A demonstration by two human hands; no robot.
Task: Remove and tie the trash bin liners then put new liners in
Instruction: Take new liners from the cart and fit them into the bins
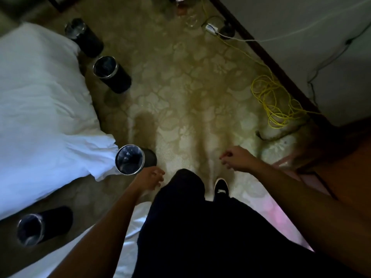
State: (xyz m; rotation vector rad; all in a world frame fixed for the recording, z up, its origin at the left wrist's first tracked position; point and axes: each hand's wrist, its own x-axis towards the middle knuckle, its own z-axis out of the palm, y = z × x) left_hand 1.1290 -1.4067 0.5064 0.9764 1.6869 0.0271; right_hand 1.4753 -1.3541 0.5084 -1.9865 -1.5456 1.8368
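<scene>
Bins (130,159): four; hands (149,178): two, empty.

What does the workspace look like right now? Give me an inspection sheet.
Surface: patterned carpet, dimly lit.
Job's things: four dark bins stand along the bed's edge: far bin, second bin, near bin, rear bin. Each looks lined.
Clutter: glassware on the floor at the far end, blurred.
Hands: left hand beside the near bin, empty; right hand empty, fingers loosely curled.
Cables: yellow cable coiled by the wall; white cable runs to a plug block.
Surroundings: white bedding, wall.
</scene>
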